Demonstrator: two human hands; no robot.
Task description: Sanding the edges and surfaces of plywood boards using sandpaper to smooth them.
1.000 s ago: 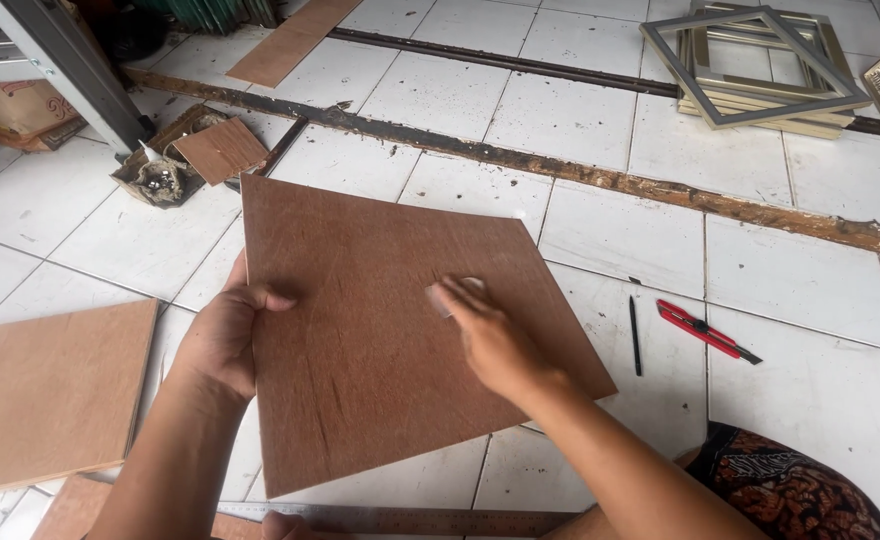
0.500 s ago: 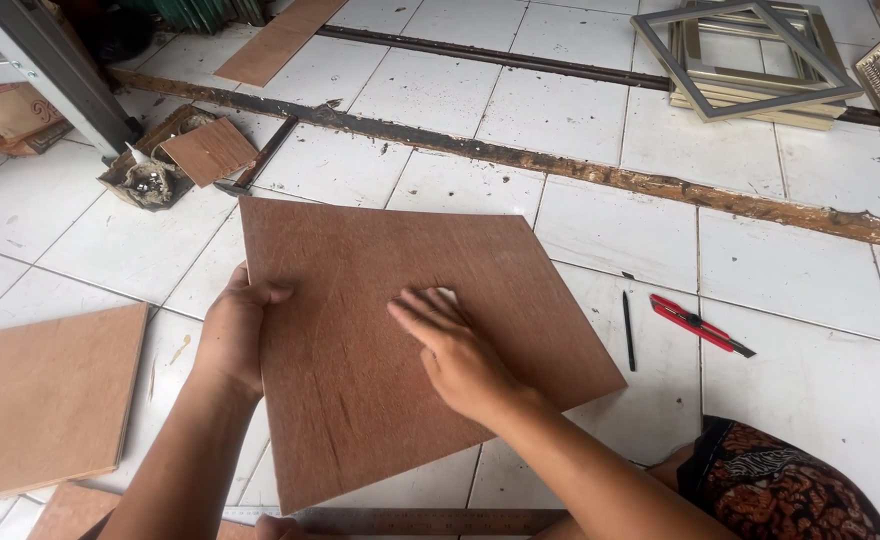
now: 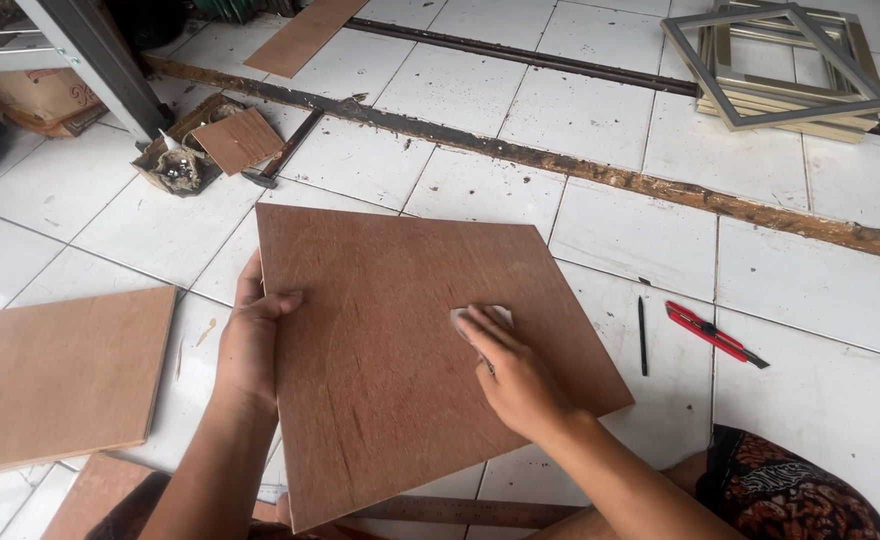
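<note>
Moved since the earlier frames: right hand (image 3: pixel 515 375) has slid from the plywood sheet's near middle toward its centre, now pressing a small pale pad (image 3: pixel 480 318), likely sandpaper, flat under the fingers (image 3: pixel 480 335); left hand (image 3: pixel 250 340) stays on the sheet's left edge.

Surface and room: white tiled floor (image 3: pixel 810 290), grout lines dirty, crossed beyond the sheet by a rough brown strip (image 3: pixel 600 170) running left to right.

Plywood sheet (image 3: pixel 400 350): brown, roughly square, lying flat on the floor, turned diamond-wise; one corner points away to the upper left, its near corner toward the person. No clear long axis.

Left hand: thumb over the sheet's top face, fingers curled under the edge, gripping it.

Right of the sheet: black pencil (image 3: pixel 642 335) just beside, red utility knife (image 3: pixel 715 335) a little further.
Left of the sheet: stack of similar boards (image 3: pixel 60 375).
Near side of the sheet: ruler (image 3: pixel 460 512), partly under it.
Beyond the sheet, far right: stacked picture frames (image 3: pixel 790 60).
Beyond the sheet, far left: hammer (image 3: pixel 280 155) beside a small board (image 3: pixel 240 140).
</note>
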